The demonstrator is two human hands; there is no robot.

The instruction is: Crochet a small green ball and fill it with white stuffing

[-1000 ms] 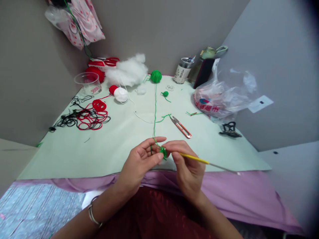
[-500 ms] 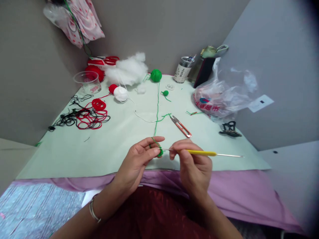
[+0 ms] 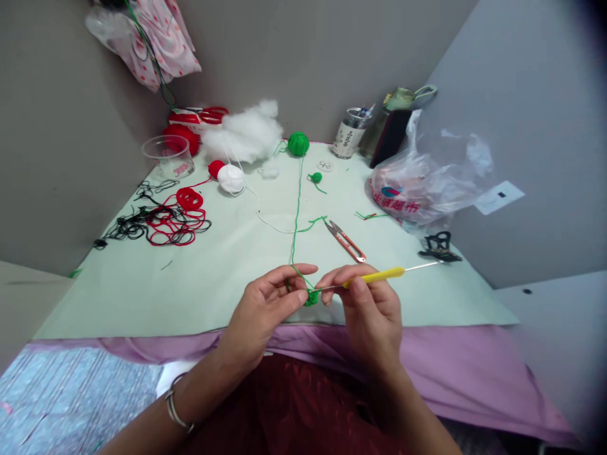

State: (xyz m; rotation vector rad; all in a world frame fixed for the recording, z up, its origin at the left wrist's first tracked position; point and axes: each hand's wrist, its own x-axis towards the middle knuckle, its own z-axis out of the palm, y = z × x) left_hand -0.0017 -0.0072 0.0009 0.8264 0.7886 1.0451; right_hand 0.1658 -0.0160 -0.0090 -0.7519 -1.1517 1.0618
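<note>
Between thumb and fingers, my left hand (image 3: 265,309) pinches a small green crochet piece (image 3: 311,297). A strand of green yarn (image 3: 297,218) passes over its raised index finger and runs back to the green yarn ball (image 3: 298,144). My right hand (image 3: 370,309) is closed around the yellow handle of a crochet hook (image 3: 384,275). The hook's thin metal tip is at the green piece, and its other metal end points right and slightly up. Exactly how the yarn lies on the tip is too small to make out.
Orange thread snips (image 3: 347,241) lie beyond my hands. Tangled red and black yarn (image 3: 177,218) is at left, with white stuffing (image 3: 244,133) behind. A plastic bag (image 3: 417,186) and a black claw clip (image 3: 440,246) sit at right. A small green ball (image 3: 316,177) lies mid-table.
The right hand drew the hook away to the right, then came back toward the green piece. The handle's far end now tilts upward instead of down. The left hand stays nearly in place.
</note>
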